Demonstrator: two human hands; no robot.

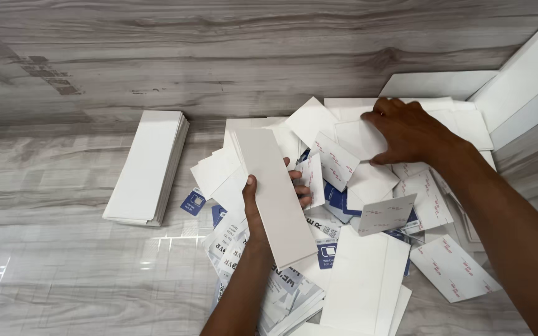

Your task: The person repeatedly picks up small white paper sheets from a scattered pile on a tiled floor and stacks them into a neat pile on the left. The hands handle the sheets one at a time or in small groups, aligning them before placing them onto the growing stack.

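- Nearest the camera, at the bottom edge: overlapping white sheets (363, 283) and printed leaflets (284, 292), part of one big loose heap of cards (406, 205) on the wood-grain surface (63, 249).
- Left hand (261, 202) raised over the heap, fingers (301, 190) and thumb clamped on a small batch of long white cards (273, 193), held tilted with the blank side up.
- Right hand (409, 132) reaching into the far part of the heap, palm down, fingers spread a little and pressing on a white card (359, 138); no clear grip on it, fingertips partly hidden by the paper.
- Heap mixed: blank white cards, cards with small red marks, blue-and-white leaflets, lying every way and over one another.
- Off to the left, well apart from the heap: a neat squared stack of long white cards (147, 167), lying flat.
- Just beside that stack, one small blue card (193, 202) lying alone.
- Top right: larger white boards (524, 74) leaning or lying at the edge of the heap.
- As a judgement of progress: some sorting done, shown by the tidy stack and the batch in hand; most left, since the heap looks far bigger than the stack and quite unsorted.
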